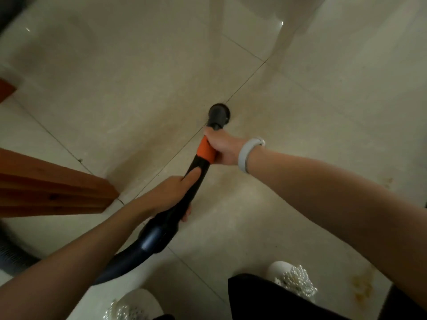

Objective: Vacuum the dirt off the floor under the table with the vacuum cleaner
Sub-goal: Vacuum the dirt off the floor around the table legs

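I hold the vacuum wand (196, 179) with both hands so it stays steady: right hand (223, 146) wraps its orange part, left hand (171, 195) grips lower, nozzle (219, 114) mid-frame on the floor (115, 88).

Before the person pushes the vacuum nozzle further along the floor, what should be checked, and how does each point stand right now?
1. Left hand grips the black wand: ok.
2. Right hand holds the orange collar: ok.
3. Nozzle down on the floor tile: ok.
4. Path clear of the wooden table leg: ok, it stands off to the left.
5. Pale chair legs ahead: not ok, close to the path.
6. Dirt remaining: cannot tell, only tiny specks show.
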`<state>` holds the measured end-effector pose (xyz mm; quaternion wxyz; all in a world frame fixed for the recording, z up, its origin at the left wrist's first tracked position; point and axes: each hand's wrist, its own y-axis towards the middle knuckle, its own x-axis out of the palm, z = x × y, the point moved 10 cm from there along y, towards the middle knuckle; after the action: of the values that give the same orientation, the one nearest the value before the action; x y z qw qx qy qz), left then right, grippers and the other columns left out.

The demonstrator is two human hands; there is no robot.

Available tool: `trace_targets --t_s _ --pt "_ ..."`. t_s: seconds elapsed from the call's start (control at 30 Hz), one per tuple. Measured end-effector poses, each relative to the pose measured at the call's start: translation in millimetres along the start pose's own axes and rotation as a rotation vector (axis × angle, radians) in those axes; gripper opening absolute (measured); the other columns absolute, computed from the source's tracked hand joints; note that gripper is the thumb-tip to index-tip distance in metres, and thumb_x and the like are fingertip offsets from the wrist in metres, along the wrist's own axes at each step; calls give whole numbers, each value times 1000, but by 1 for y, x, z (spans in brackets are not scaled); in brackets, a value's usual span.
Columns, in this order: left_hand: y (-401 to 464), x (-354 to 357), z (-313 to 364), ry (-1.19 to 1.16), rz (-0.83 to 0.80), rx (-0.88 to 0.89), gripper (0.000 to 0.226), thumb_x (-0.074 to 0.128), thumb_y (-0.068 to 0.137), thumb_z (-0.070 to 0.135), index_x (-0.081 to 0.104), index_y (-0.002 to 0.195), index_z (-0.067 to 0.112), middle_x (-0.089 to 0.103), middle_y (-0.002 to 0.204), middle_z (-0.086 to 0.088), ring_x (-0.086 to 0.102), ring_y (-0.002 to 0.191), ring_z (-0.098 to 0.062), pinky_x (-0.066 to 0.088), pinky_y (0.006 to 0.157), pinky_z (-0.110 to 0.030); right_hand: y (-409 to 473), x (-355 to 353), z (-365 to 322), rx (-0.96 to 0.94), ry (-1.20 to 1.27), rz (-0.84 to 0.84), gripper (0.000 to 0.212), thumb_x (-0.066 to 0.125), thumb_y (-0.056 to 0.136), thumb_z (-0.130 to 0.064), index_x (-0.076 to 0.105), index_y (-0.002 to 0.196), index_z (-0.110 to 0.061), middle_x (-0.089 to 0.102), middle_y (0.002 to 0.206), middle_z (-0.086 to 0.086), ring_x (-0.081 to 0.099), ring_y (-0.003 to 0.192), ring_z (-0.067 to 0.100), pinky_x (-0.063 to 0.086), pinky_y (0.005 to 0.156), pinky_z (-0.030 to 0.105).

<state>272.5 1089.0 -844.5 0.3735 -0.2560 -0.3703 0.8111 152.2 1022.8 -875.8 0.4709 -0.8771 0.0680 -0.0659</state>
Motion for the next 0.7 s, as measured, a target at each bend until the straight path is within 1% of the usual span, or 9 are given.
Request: trace_targets --t_s 0.07,0.13,0.27,0.33,0.37,0.43,0.5,0.6,0.7 --pt "10 0 22 0 71 52 65 29 84 67 51 88 6 64 59 -5 59 49 -20 53 54 -28 0 -16 -20 -33 -18 72 22 36 101 -32 37 111 -12 50 90 7 55 75 22 50 66 36" --pt "16 6 31 -13 38 49 63 29 87 65 50 89 6 64 59 -5 60 49 -20 54 55 -28 -2 -31 -22 -38 -23 125 22 37 101 -33 38 110 -13 49 85 6 53 70 21 48 58 35" --pt "5 25 13 45 -184 -25 65 30 78 69 48 90 7 64 60 -5 61 52 -20 53 55 -29 -9 -46 19 21 79 158 21 35 101 -34 36 112 -16 51 95 7 53 87 25 48 74 39" --pt "-2 30 1 68 -254 -56 63 30 77 68 48 89 9 63 60 -4 60 52 -19 53 54 -28 -14 -41 37 55 154 128 21 36 101 -32 36 116 -17 48 88 5 52 80 22 47 77 40" --pt "-2 29 0 72 -248 -58 64 30 76 68 48 88 8 62 60 -4 60 51 -18 52 54 -27 -14 -39 37 53 172 120 22 36 101 -30 36 118 -16 46 85 4 51 77 21 47 78 40" --pt "8 19 9 71 -156 -25 65 29 78 68 50 86 8 62 59 -3 59 50 -18 51 52 -26 -8 -44 23 25 147 127 26 36 101 -30 37 121 -14 46 85 5 51 79 22 47 78 39" --pt "21 7 31 90 -40 34 62 26 86 66 53 87 10 64 60 -1 61 52 -17 52 54 -26 -1 -59 -1 0 125 157 33 38 101 -32 37 127 -12 48 86 5 53 80 23 49 70 38" --pt "35 4 73 237 32 179 51 27 94 59 54 91 16 68 71 0 64 59 -14 53 63 -26 4 -100 -31 -1 149 220 32 42 99 -34 39 123 -12 50 87 6 54 73 21 48 57 37" --pt "44 10 99 366 84 295 47 31 94 57 56 94 17 69 84 -2 67 73 -17 55 74 -30 7 -143 -43 7 206 280 32 48 96 -33 39 119 -12 51 87 7 56 73 22 49 56 38"
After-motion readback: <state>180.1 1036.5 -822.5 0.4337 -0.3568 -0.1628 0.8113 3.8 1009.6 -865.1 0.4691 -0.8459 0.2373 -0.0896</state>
